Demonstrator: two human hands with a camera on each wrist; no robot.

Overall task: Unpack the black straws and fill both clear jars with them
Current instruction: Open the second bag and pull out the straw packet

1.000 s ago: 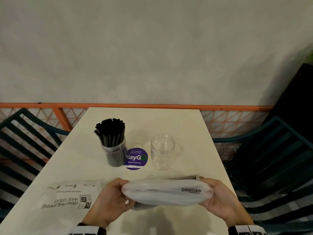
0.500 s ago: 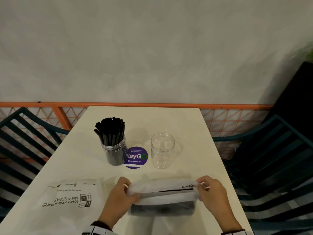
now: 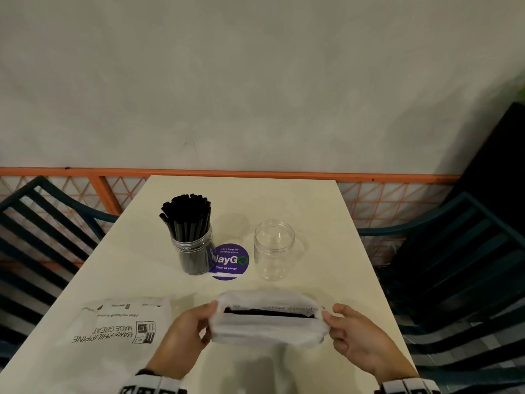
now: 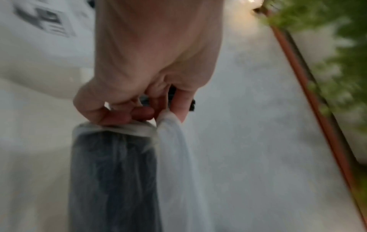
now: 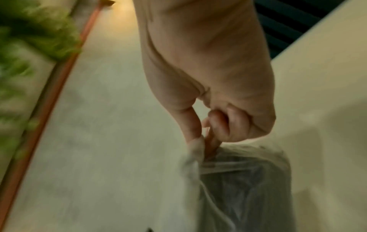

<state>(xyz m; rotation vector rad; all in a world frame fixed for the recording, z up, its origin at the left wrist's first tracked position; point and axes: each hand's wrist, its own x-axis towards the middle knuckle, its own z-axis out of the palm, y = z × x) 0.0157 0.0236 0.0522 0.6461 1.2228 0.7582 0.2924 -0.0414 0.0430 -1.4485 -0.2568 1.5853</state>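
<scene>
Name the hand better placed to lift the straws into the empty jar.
Right, probably. The empty jar stands just beyond the right hand. The left hand sits nearer the filled jar and could steady the plastic bag both hands pinch.

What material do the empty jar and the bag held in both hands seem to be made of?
Empty jar: probably clear plastic, glossy; the table shows through it and its rim is ribbed. Glass cannot be excluded.
Bag: thin, soft, milky translucent plastic film; it wrinkles where the left hand and right hand pinch it, and black straws show through.
</scene>
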